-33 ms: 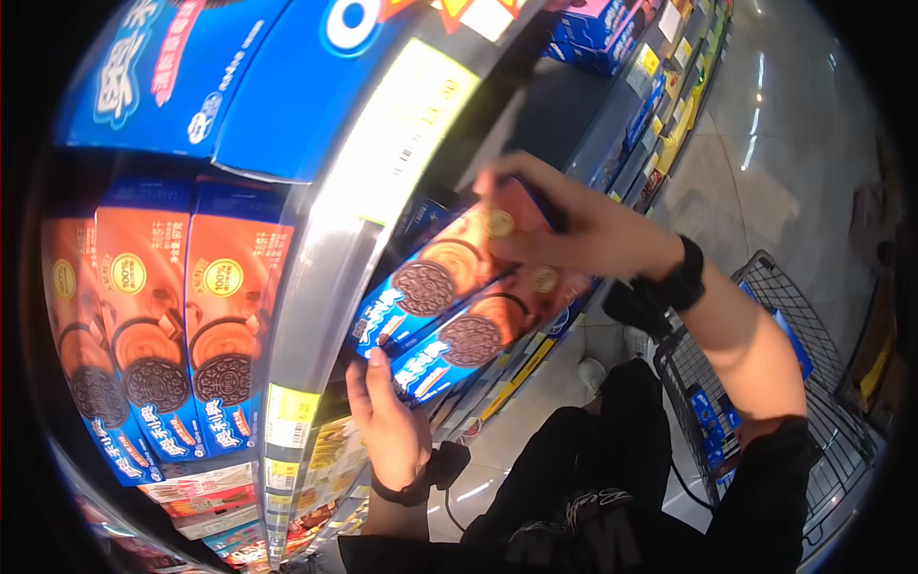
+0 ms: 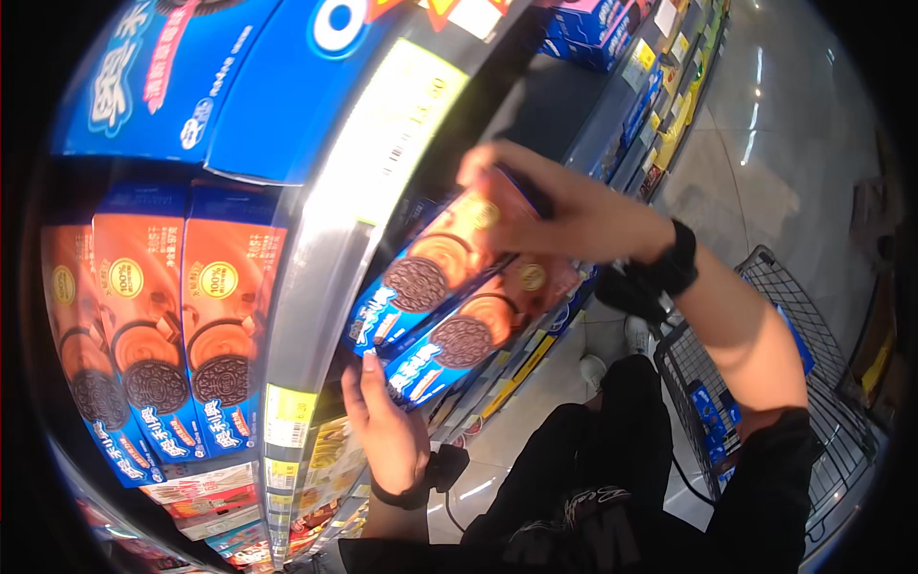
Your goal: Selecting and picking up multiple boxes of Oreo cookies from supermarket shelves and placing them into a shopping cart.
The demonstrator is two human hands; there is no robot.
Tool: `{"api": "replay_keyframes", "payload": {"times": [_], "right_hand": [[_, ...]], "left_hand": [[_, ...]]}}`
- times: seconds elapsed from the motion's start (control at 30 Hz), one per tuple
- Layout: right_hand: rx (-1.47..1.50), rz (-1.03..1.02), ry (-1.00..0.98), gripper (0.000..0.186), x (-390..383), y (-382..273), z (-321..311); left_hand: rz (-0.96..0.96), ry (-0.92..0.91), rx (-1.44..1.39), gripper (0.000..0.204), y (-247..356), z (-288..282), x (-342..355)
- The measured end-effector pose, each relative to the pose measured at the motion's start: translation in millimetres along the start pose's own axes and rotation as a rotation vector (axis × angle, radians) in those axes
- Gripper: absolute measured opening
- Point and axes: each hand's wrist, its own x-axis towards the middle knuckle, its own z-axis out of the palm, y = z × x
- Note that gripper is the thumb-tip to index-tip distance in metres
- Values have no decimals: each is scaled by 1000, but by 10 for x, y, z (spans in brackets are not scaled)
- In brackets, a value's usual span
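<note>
Two cookie boxes lie side by side and tilted at the shelf edge, an upper cookie box (image 2: 416, 282) and a lower cookie box (image 2: 464, 340). Both are orange-brown and blue, with a dark sandwich cookie pictured on the front. My right hand (image 2: 550, 210) reaches over their far end, its fingers bent around the upper box and somewhat blurred. At the near end, my left hand (image 2: 384, 421) supports them, with the thumb up against the boxes' lower edge and fingertips partly hidden.
Matching cookie boxes (image 2: 153, 335) stand in a row on the shelf at left, below large blue boxes (image 2: 277, 105). A price-label rail (image 2: 316, 258) runs between them and my hands. A wire shopping cart (image 2: 832, 383) holding blue packages stands at my right.
My right hand and the two cookie boxes have shifted slightly left, toward the shelf. The whole view has moved a little too. Both hands keep their hold.
</note>
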Motion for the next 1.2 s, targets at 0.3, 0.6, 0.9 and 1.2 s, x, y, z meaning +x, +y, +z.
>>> {"api": "replay_keyframes", "payload": {"times": [0.3, 0.6, 0.9, 1.2], "right_hand": [[-111, 22, -26, 82, 1323, 358, -387], [-262, 37, -62, 79, 1975, 585, -209], [-312, 65, -93, 75, 2087, 636, -137], [-338, 60, -76, 72, 2122, 620, -142]], "left_hand": [[306, -250, 158, 52, -45, -206, -305], [333, -182, 185, 61, -308, -528, -618], [312, -81, 200, 57, -336, -627, -904], [387, 9, 149, 48, -408, -576, -1057]]}}
